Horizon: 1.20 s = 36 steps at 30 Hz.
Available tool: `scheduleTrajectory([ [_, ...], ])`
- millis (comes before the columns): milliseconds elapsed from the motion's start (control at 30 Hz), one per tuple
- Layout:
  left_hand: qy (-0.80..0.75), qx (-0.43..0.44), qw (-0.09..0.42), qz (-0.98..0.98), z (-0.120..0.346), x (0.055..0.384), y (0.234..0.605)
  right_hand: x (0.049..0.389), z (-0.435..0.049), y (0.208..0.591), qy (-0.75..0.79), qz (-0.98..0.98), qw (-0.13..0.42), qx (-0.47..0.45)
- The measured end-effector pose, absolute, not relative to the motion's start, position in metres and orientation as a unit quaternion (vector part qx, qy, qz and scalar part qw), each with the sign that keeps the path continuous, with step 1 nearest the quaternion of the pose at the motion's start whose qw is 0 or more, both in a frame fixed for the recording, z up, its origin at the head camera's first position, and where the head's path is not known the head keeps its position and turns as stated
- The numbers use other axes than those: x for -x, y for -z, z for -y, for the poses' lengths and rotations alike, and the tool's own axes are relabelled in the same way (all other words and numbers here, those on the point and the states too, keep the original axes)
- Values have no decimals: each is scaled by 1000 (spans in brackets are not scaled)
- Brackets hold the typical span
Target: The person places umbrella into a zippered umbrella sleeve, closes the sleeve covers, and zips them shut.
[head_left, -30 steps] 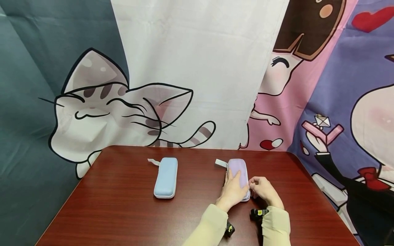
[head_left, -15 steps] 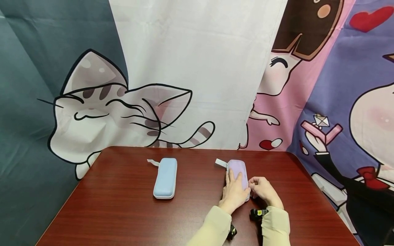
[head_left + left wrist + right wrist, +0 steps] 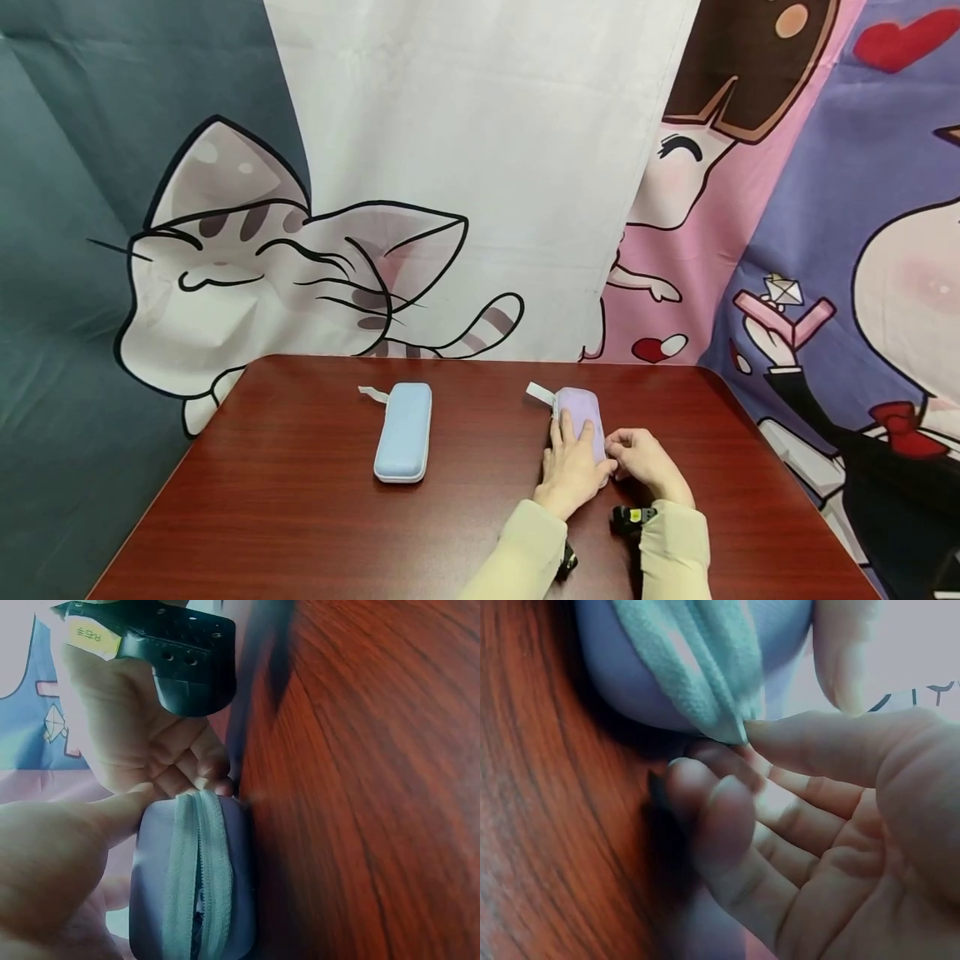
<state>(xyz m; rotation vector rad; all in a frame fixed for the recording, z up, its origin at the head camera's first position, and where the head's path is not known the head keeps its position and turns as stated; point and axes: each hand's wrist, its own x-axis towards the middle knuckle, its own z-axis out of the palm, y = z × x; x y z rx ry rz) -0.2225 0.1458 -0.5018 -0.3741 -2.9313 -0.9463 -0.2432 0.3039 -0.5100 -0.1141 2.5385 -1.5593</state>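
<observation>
A light purple hard zippered case [image 3: 577, 400] lies on the table with a pale strap [image 3: 540, 393] at its far left corner. My left hand [image 3: 567, 475] presses on its top with fairly straight, spread fingers, the thumb reaching past the near right corner. In the left wrist view, the pale zipper [image 3: 199, 855] runs along the case's side, with a narrow dark gap low in the frame. At the near right end, my right hand [image 3: 647, 458] pinches the end of the zipper tape [image 3: 731, 724] between thumb and fingers. Its fingertips partly hide what they hold.
A light blue zippered case [image 3: 403, 433] with a pale strap [image 3: 372, 394] lies to the left on the brown table [image 3: 300, 517]. Behind the table's far edge hang printed cloths [image 3: 480, 167]. Black wrist cameras [image 3: 630, 518] sit close to the tabletop.
My left hand has shifted slightly right and nearer the front on the purple case, and its thumb now touches or nearly touches the right fingers. The right hand stays almost still.
</observation>
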Motion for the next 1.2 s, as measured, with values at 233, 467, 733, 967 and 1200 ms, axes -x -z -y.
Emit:
scheduleTrajectory([
  [233,294,135,42,945,-140,224,498,248,-296,503,447,-894,11,26],
  [467,303,137,31,943,-134,230,499,260,-285,494,331,-935,-88,96],
  [733,397,125,34,908,-115,244,497,273,-278,485,235,-932,-146,233],
  [967,446,118,57,886,-97,266,498,276,-275,485,139,-915,-169,338],
  [1200,419,108,53,900,-88,286,501,276,-275,485,72,-911,-157,373],
])
